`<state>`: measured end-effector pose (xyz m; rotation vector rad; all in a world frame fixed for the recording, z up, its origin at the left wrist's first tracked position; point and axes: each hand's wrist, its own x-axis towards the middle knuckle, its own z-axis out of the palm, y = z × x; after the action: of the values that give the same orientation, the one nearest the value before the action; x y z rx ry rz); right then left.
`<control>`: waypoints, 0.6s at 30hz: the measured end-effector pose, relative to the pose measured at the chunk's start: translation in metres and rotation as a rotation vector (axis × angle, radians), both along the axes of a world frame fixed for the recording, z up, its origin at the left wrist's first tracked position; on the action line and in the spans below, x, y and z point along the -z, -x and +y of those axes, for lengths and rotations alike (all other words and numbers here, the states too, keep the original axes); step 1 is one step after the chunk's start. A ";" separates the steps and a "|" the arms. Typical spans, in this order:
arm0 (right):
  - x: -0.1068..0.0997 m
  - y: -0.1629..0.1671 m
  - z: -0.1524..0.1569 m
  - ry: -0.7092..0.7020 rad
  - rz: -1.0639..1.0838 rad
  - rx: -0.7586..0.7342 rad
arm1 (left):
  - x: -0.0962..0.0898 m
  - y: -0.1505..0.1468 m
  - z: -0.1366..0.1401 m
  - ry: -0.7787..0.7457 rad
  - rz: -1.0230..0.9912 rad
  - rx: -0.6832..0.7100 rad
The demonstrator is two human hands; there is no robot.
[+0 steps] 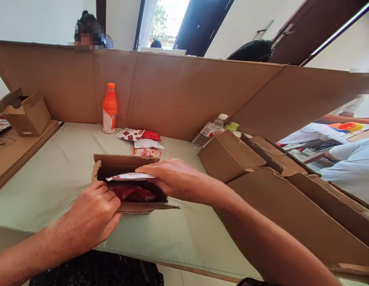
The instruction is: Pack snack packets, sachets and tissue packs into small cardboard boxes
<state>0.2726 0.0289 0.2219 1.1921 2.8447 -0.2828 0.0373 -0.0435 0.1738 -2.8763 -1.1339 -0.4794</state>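
In the middle of the table an open cardboard box [136, 207] stands with its flaps up. My left hand [95, 212] is closed on the box's near left edge. Over the opening, my right hand [172, 176] grips a white snack packet [129, 176], tilted nearly flat at the mouth of the box. Red packets [135, 194] lie inside, partly covered by the hands and the white packet. Just behind the box, several red and white snack packets [142, 135] lie overlapping on the table.
An orange bottle [109, 109] stands at the back left. A clear plastic bottle [208, 131] leans at the right beside cardboard boxes [232, 155]. A small open carton [29, 115] sits at left. A cardboard partition [172, 87] runs behind; people are beyond it.
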 end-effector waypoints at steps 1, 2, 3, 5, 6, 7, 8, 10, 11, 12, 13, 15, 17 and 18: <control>0.008 0.009 0.008 0.038 -0.050 0.009 | -0.001 -0.002 0.001 -0.015 0.006 -0.018; 0.017 0.018 0.015 0.065 -0.080 0.012 | -0.002 -0.003 0.003 -0.028 -0.002 -0.038; 0.025 0.025 0.022 0.091 -0.095 0.005 | -0.004 -0.003 0.004 -0.042 -0.011 -0.058; 0.038 0.036 0.032 0.163 -0.116 -0.043 | -0.006 -0.005 0.008 -0.062 0.006 -0.100; 0.042 0.039 0.036 0.208 -0.129 -0.077 | -0.007 -0.005 0.011 -0.053 0.048 -0.117; 0.045 0.042 0.039 0.253 -0.142 -0.110 | -0.008 -0.006 0.013 -0.028 0.109 -0.129; 0.046 0.043 0.041 0.288 -0.155 -0.139 | -0.008 -0.006 0.016 0.011 0.177 -0.136; 0.046 0.044 0.042 0.331 -0.183 -0.169 | -0.007 -0.007 0.021 0.094 0.269 -0.132; 0.044 0.043 0.041 0.337 -0.198 -0.178 | -0.007 -0.007 0.024 0.128 0.282 -0.119; 0.041 0.042 0.039 0.336 -0.211 -0.189 | -0.007 -0.007 0.026 0.155 0.278 -0.102; 0.037 0.039 0.037 0.329 -0.210 -0.205 | -0.008 -0.007 0.028 0.181 0.270 -0.086; 0.025 0.029 0.033 0.287 -0.099 -0.230 | -0.009 -0.005 0.032 0.237 0.268 -0.063; 0.011 0.016 0.037 0.208 0.180 -0.215 | -0.010 -0.003 0.034 0.295 0.282 -0.055; 0.005 0.009 0.044 0.151 0.340 -0.173 | -0.010 -0.002 0.035 0.316 0.277 -0.054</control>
<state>0.2640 0.0730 0.2164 0.9402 3.1129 -0.7410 0.0390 -0.0081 0.1836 -3.0262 -1.3349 0.1118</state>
